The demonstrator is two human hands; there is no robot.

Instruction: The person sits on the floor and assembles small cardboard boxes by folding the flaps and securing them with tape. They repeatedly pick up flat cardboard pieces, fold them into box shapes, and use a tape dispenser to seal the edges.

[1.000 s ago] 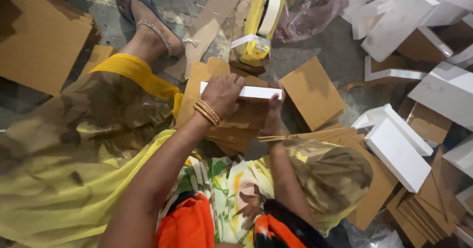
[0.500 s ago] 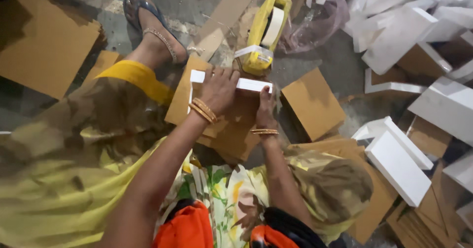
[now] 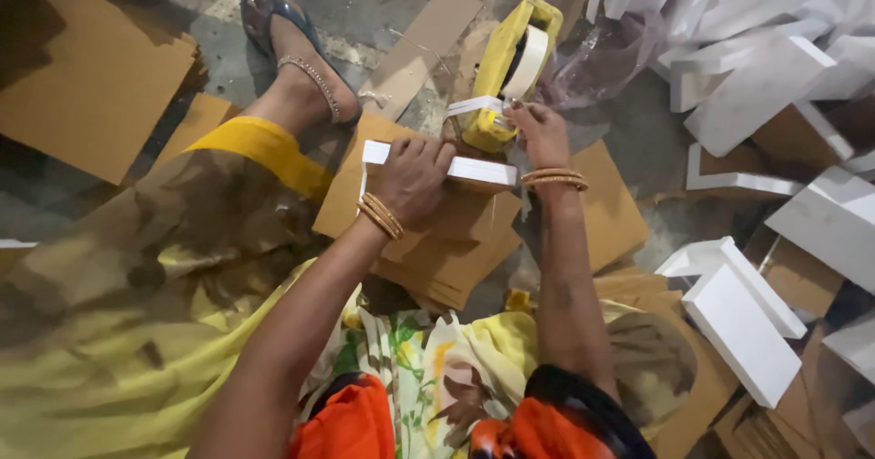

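My left hand lies palm-down w/ fingers curled over the white box piece, pinning it on the stack of brown cardboard sheets in front of my knees. My right hand is up at the yellow tape dispenser just behind the box, fingertips pinching the white tape strip at its lower end. White box shells lie to the right; my sandalled foot is at top left.
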